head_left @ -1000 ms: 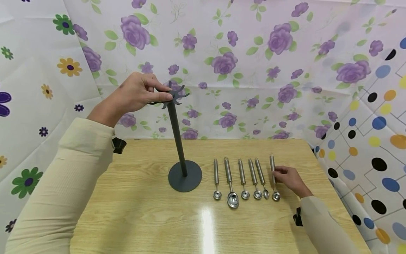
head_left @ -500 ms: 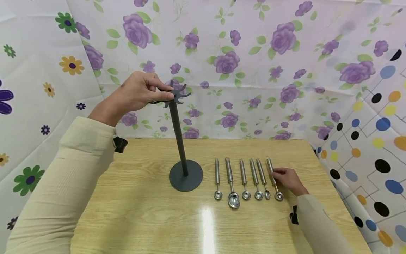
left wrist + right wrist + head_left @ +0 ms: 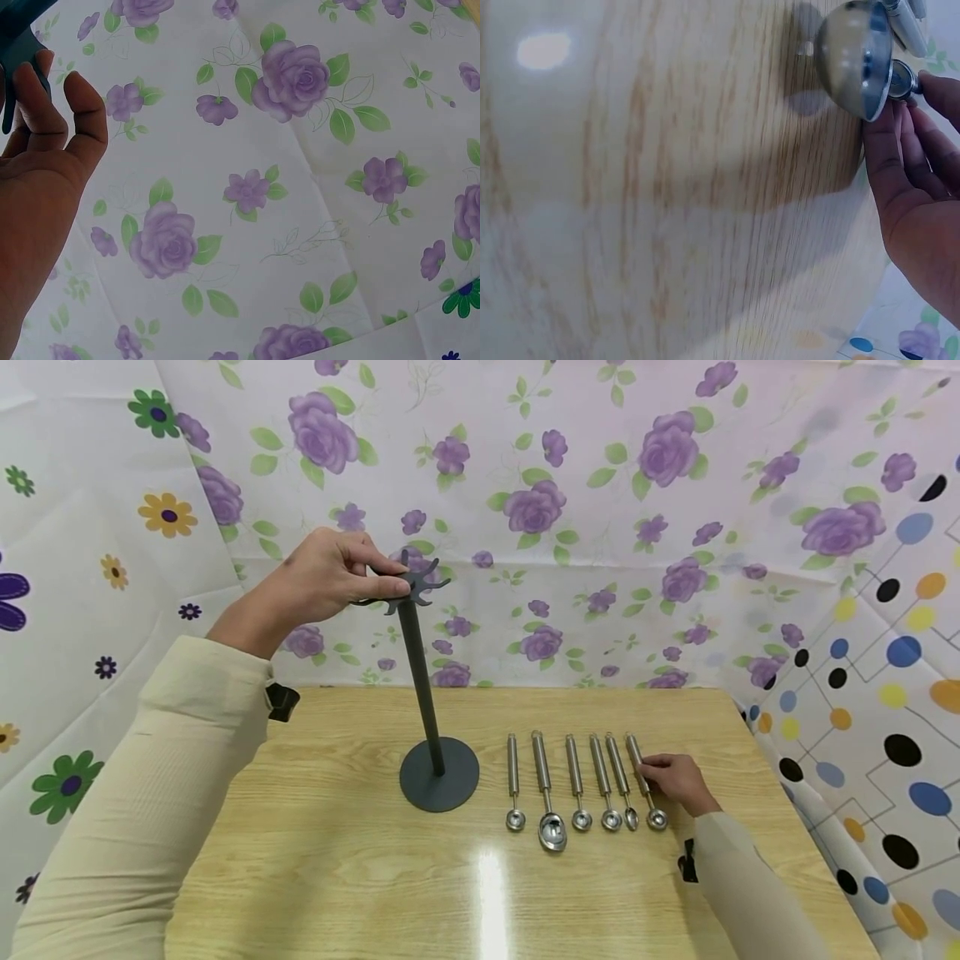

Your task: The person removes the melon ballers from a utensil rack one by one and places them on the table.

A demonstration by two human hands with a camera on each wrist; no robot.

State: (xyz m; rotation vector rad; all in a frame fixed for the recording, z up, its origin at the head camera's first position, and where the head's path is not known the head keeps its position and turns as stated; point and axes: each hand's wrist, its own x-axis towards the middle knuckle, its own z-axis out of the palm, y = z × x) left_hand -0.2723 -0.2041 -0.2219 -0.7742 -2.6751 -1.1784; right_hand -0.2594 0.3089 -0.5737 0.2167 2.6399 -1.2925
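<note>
My left hand [image 3: 321,578] pinches the hooked top of a dark grey utensil stand [image 3: 420,677], which stands on its round base. In the left wrist view, part of the dark top [image 3: 19,56] shows at the fingertips of the left hand [image 3: 52,139]. My right hand [image 3: 677,779] pinches the steel handle of the rightmost melon baller [image 3: 657,819], lying at a slant on the table. Its hemispherical bowl [image 3: 847,56] is large in the right wrist view, just beyond the fingers of the right hand [image 3: 919,180].
Left of the held melon baller, several steel utensils lie in a row, handles pointing away. Among them are an ice cream scoop [image 3: 552,832], a small oval-headed scoop [image 3: 632,819] and another melon baller [image 3: 515,820]. The wooden table [image 3: 360,868] meets patterned cloth walls [image 3: 480,635].
My right hand has shifted slightly left. The handle end of the held melon baller has swung left, closer to its neighbour. My left hand keeps its hold on the utensil stand.
</note>
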